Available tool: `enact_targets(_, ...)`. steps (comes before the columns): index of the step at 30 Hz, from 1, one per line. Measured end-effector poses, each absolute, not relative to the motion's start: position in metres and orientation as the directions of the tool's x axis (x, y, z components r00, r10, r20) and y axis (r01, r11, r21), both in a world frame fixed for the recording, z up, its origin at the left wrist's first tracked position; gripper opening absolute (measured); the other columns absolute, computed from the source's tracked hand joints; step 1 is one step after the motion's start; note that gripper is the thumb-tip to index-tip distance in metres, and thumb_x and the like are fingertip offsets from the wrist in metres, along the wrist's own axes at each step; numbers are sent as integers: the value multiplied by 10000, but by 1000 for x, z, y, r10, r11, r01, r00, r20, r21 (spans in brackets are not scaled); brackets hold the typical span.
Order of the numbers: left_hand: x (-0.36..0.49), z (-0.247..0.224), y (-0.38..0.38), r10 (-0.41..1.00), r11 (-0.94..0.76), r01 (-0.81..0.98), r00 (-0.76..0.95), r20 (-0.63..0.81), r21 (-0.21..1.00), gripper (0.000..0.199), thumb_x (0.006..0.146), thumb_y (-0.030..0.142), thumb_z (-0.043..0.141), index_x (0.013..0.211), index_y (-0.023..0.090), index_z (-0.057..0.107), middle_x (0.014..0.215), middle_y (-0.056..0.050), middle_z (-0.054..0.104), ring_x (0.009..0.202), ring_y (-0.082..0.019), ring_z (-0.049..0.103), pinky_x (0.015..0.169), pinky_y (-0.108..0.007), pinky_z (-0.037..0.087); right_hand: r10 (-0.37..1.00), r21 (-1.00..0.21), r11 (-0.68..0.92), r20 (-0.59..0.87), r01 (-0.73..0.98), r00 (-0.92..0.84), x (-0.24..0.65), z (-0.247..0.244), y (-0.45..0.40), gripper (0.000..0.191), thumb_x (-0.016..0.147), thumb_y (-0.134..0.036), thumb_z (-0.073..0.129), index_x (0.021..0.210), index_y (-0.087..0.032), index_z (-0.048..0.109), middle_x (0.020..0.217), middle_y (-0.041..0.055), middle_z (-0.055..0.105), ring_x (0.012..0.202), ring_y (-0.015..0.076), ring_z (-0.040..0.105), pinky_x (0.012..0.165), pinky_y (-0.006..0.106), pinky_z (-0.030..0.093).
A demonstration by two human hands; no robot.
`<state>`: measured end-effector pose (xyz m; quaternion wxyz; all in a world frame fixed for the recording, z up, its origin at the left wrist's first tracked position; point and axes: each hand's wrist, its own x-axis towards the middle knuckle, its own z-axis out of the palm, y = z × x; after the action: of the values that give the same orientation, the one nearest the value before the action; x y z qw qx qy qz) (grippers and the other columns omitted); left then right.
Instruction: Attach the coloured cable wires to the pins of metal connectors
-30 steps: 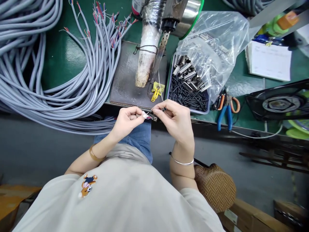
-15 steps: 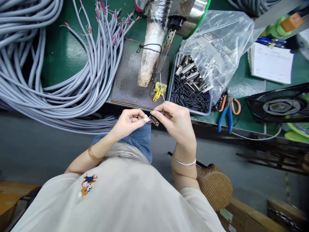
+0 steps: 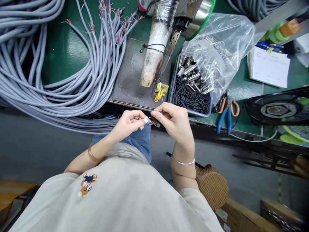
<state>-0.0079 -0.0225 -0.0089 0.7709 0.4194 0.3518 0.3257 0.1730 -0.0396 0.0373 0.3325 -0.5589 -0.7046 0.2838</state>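
Observation:
My left hand (image 3: pixel 131 124) pinches a cable end with thin coloured wires, white material showing at its fingertips. A small metal connector (image 3: pixel 157 125) sits at the wires' right end, between my two hands. Close beside it, my right hand (image 3: pixel 175 120) has thumb and index finger pressed together on something too small to make out. A thin white strand (image 3: pixel 161 91) runs from near those fingertips up to a yellow clip (image 3: pixel 158 96) on the dark board (image 3: pixel 130 74). Both hands are just off the table's front edge.
Grey cables (image 3: pixel 79 87) cover the left. Behind my hands a soldering iron (image 3: pixel 169 53) lies beside a wrapped white roll (image 3: pixel 152 61). A bin of black sleeves (image 3: pixel 190 98) and metal connectors stands to the right, then blue-handled pliers (image 3: pixel 224 119) and a black fan (image 3: pixel 277 108).
The view has shifted slightly. Both hands stay close together; the connector between them has turned a little, and more white material shows below my left fingertips.

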Motion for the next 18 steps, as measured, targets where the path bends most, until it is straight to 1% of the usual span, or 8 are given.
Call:
enact_targets(4,-9,-7,-23,784,458,-177,542,-303,871,138,727,232,702,676,131,622,532,44,537,440,-20,374,423,-168,228,984,-815,172,120,553,-129,172,33,-38,256,931,-288,680,703,-190,618,663,-38,589,573,83,445,588,259,342)
enact_targets(9,-9,-7,-23,775,468,-169,550,-310,868,154,741,249,699,678,131,621,524,48,525,427,-17,352,412,-173,200,991,-862,124,79,491,-112,171,29,-36,282,936,-328,668,696,-188,619,648,-38,578,558,81,432,563,261,326)
enact_targets(15,-10,-7,-23,779,456,-171,552,-298,873,157,766,250,699,692,125,639,533,46,536,426,-13,341,410,-179,199,991,-837,137,118,530,-69,172,30,-38,278,937,-341,672,705,-191,635,656,-32,586,571,88,433,573,277,318)
enact_targets(18,-10,-5,-23,776,463,-173,554,-303,869,146,758,239,696,690,125,634,523,51,523,427,-13,346,409,-176,198,989,-817,145,114,558,-90,171,31,-38,276,931,-346,683,707,-192,639,657,-31,588,569,90,423,577,281,319)
